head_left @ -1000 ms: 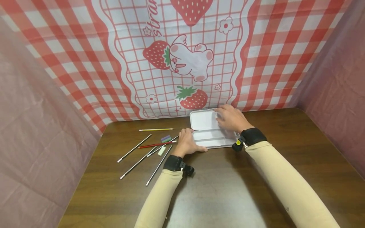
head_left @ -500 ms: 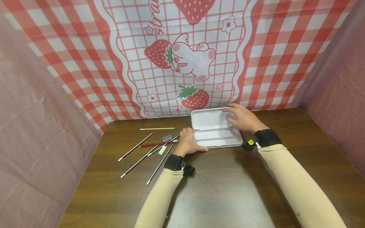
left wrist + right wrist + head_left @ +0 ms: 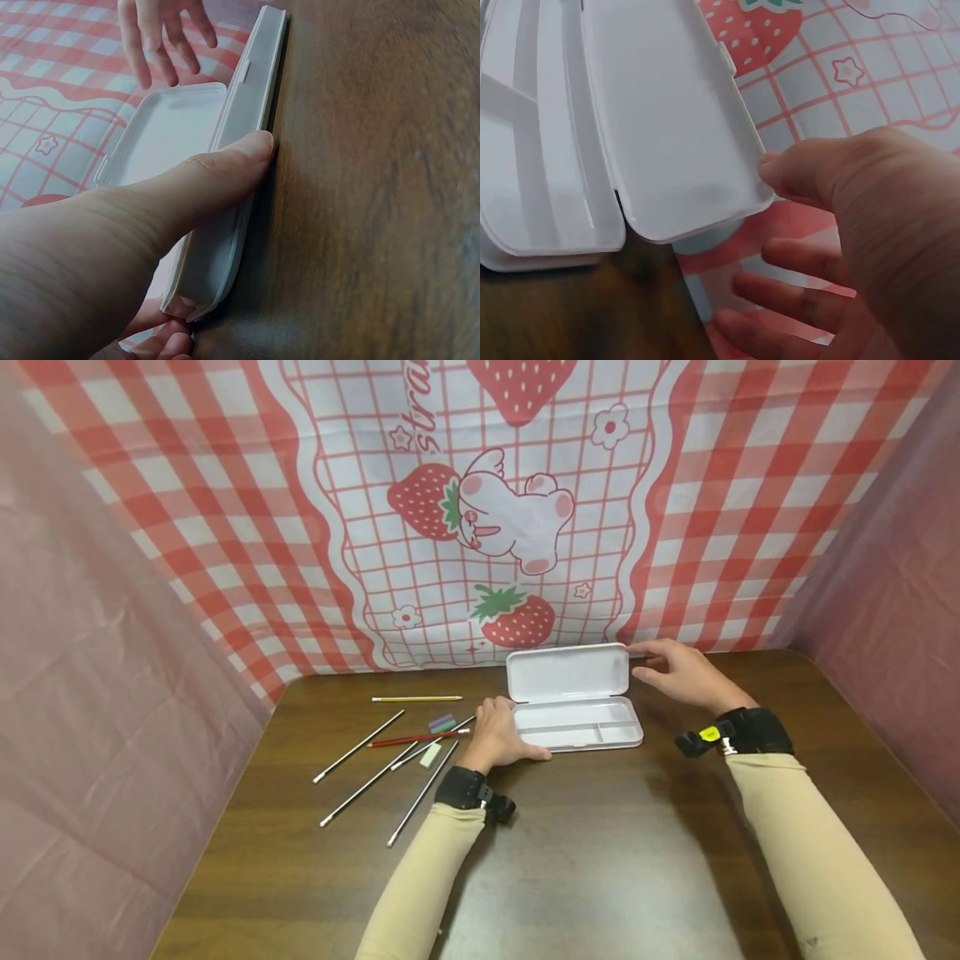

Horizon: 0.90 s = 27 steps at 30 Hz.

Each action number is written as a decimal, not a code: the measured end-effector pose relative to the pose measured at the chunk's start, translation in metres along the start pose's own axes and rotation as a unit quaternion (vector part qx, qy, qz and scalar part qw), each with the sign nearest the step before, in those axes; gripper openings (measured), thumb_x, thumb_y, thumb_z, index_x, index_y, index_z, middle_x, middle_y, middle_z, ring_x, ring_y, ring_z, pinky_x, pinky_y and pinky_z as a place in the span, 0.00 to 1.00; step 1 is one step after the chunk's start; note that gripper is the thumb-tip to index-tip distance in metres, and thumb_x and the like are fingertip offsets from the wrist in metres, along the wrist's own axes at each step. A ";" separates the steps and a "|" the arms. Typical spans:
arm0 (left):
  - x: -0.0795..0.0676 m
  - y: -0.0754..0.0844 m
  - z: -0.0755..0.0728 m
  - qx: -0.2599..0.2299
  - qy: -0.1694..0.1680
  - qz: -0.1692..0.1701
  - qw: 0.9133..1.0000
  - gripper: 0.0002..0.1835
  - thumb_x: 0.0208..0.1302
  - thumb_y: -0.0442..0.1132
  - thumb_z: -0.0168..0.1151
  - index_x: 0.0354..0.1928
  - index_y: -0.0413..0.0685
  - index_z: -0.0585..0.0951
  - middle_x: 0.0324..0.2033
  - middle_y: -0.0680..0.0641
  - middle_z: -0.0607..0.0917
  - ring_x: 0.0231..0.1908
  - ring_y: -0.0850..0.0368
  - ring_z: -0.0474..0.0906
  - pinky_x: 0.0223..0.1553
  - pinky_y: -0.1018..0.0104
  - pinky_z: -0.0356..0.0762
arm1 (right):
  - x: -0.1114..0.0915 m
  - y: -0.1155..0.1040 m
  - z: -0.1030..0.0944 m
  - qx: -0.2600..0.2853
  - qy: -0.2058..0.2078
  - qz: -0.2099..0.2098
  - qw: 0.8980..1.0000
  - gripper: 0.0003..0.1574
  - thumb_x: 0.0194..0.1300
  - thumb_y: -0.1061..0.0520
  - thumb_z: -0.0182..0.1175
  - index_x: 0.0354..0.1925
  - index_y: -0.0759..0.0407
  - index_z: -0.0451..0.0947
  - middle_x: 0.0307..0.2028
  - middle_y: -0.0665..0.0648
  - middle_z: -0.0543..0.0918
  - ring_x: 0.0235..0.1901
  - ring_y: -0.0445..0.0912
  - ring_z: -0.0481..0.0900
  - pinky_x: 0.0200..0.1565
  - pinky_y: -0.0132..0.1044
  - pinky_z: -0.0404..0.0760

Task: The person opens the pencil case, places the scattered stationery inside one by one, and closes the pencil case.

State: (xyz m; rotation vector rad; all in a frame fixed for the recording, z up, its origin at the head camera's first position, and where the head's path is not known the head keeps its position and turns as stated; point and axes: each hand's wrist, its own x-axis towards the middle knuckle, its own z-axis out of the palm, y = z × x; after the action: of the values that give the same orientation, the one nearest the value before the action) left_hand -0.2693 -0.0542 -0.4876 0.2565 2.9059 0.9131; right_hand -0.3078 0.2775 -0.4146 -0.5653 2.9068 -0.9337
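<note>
A white pencil case [image 3: 577,735] lies on the table with its lid [image 3: 567,672] raised and leaning back toward the cloth. Inside its base are bare compartments split by thin dividers. My left hand [image 3: 497,733] grips the case's left end, thumb along the front wall and fingers curled round the end in the left wrist view. Beside the lid's upper right corner is my right hand [image 3: 686,675], fingers spread. In the right wrist view its thumb [image 3: 784,174] is right at the lid's edge, and the other fingers hang behind it, holding nothing.
Left of the case lie several dark pencils [image 3: 358,747], a red pencil [image 3: 412,739] and a yellow one [image 3: 417,699]. Among them are a pale eraser [image 3: 431,756] and small purple and green blocks [image 3: 442,723]. A strawberry-print cloth [image 3: 420,568] hangs behind the table [image 3: 600,860].
My right hand has moved right, from over the lid's inner face to beside its right edge. My left hand keeps its place on the case, and the lid stays raised.
</note>
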 end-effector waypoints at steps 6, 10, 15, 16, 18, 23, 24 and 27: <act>0.001 -0.001 0.001 0.009 0.000 0.003 1.000 0.59 0.44 0.56 0.95 0.72 0.33 0.73 0.61 0.33 0.78 0.59 0.41 0.71 0.67 0.51 0.74 | -0.007 0.012 0.017 0.055 -0.015 0.022 0.998 0.32 0.82 0.57 0.65 0.77 0.65 0.76 0.69 0.75 0.83 0.52 0.60 0.90 0.48 0.38 0.91; 0.002 -0.002 0.002 0.016 0.003 0.006 1.000 0.58 0.44 0.56 0.95 0.71 0.33 0.74 0.61 0.34 0.78 0.58 0.41 0.71 0.67 0.51 0.74 | -0.009 0.020 0.031 0.108 -0.018 0.018 0.994 0.31 0.81 0.61 0.65 0.76 0.70 0.75 0.67 0.78 0.84 0.42 0.46 0.90 0.42 0.31 0.91; 0.004 -0.004 0.005 0.005 0.003 0.003 1.000 0.59 0.43 0.55 0.96 0.72 0.33 0.74 0.62 0.32 0.78 0.61 0.39 0.71 0.69 0.48 0.73 | -0.012 0.023 0.041 0.137 -0.016 0.026 0.990 0.29 0.81 0.63 0.65 0.74 0.72 0.77 0.64 0.78 0.85 0.43 0.39 0.87 0.43 0.32 0.93; 0.003 -0.003 0.005 0.004 0.003 0.003 1.000 0.59 0.43 0.55 0.96 0.72 0.33 0.74 0.62 0.32 0.78 0.61 0.39 0.71 0.69 0.48 0.73 | -0.013 0.023 0.042 0.139 -0.015 0.029 0.990 0.28 0.81 0.64 0.65 0.73 0.72 0.78 0.63 0.78 0.85 0.42 0.39 0.87 0.42 0.32 0.93; 0.003 -0.003 0.005 0.002 0.003 0.002 1.000 0.59 0.42 0.55 0.96 0.72 0.33 0.74 0.62 0.32 0.78 0.61 0.39 0.71 0.69 0.48 0.73 | -0.015 0.023 0.044 0.146 -0.013 0.035 0.989 0.27 0.80 0.64 0.65 0.72 0.73 0.79 0.62 0.78 0.86 0.41 0.39 0.88 0.42 0.31 0.93; 0.003 -0.001 0.004 0.013 0.002 -0.005 1.000 0.60 0.42 0.56 0.96 0.72 0.35 0.74 0.62 0.34 0.78 0.61 0.40 0.71 0.68 0.49 0.74 | -0.018 0.022 0.046 0.164 -0.015 0.058 0.985 0.26 0.79 0.64 0.67 0.70 0.75 0.80 0.61 0.79 0.86 0.37 0.38 0.88 0.40 0.30 0.92; 0.003 -0.001 0.004 0.016 0.002 -0.006 1.000 0.60 0.42 0.57 0.96 0.73 0.35 0.74 0.62 0.34 0.78 0.61 0.41 0.71 0.68 0.49 0.75 | -0.018 0.023 0.047 0.166 -0.016 0.064 0.984 0.27 0.79 0.64 0.67 0.70 0.74 0.80 0.60 0.78 0.87 0.37 0.38 0.87 0.40 0.30 0.92; 0.004 -0.002 0.004 0.016 0.001 -0.008 1.000 0.60 0.42 0.56 0.96 0.73 0.35 0.73 0.63 0.34 0.78 0.62 0.40 0.71 0.69 0.49 0.74 | -0.019 0.023 0.049 0.169 -0.018 0.072 0.983 0.26 0.79 0.63 0.68 0.69 0.74 0.81 0.57 0.78 0.87 0.36 0.38 0.87 0.40 0.30 0.92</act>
State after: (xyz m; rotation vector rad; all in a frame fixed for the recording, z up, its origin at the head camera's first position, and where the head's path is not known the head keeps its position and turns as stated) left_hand -0.2726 -0.0527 -0.4920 0.2343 2.9218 0.8648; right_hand -0.2905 0.2745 -0.4689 -0.3387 2.6259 -1.3385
